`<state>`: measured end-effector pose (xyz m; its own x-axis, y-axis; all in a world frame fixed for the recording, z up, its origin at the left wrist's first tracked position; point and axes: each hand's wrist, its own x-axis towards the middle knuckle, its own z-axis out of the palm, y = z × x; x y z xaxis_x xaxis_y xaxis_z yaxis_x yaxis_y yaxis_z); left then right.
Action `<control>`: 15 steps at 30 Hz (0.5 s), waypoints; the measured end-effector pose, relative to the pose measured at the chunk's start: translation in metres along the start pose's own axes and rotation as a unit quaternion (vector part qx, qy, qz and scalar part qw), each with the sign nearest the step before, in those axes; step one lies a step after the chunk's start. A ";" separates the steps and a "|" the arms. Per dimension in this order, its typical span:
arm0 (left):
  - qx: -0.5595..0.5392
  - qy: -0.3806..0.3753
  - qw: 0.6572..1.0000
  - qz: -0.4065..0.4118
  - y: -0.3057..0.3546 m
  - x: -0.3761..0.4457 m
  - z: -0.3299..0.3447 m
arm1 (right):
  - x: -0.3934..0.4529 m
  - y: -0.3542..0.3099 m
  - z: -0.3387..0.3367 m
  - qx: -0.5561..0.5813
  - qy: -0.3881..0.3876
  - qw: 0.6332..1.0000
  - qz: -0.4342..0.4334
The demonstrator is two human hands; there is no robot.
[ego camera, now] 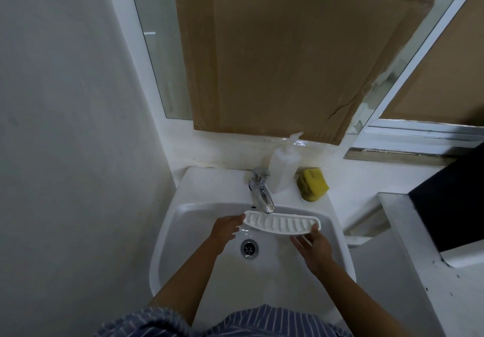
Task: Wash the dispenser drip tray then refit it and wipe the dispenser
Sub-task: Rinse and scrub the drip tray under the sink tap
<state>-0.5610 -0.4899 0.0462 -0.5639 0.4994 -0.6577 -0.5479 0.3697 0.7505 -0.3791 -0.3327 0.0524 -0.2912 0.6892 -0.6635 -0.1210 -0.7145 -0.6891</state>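
Under the tap (262, 192), drip tray (282, 224) gripped by both hands, fingertips hidden

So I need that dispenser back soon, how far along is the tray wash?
Done: tray is off. In hand: both hands hold the white ribbed plastic drip tray under the chrome tap, over the white basin. Left: scrubbing, refitting, wiping.

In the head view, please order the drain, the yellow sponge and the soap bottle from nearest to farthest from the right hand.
From the right hand:
1. Drain, to its left in the basin.
2. Yellow sponge, behind it on the sink ledge.
3. Soap bottle, behind the tap.
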 end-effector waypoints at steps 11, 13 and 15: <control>0.006 0.007 0.999 0.039 0.010 0.001 -0.013 | 0.003 -0.012 0.015 -0.020 -0.079 0.996 -0.021; 0.001 0.011 1.000 0.029 0.003 0.001 -0.016 | 0.000 -0.012 0.013 -0.034 -0.094 0.995 -0.012; -0.001 0.018 1.000 0.022 -0.003 -0.001 -0.022 | 0.001 -0.008 0.010 -0.052 -0.098 0.994 -0.002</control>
<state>-0.5723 -0.5084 0.0429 -0.6091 0.4865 -0.6264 -0.5230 0.3473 0.7784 -0.3880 -0.3274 0.0598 -0.4706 0.6478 -0.5990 -0.0271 -0.6892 -0.7241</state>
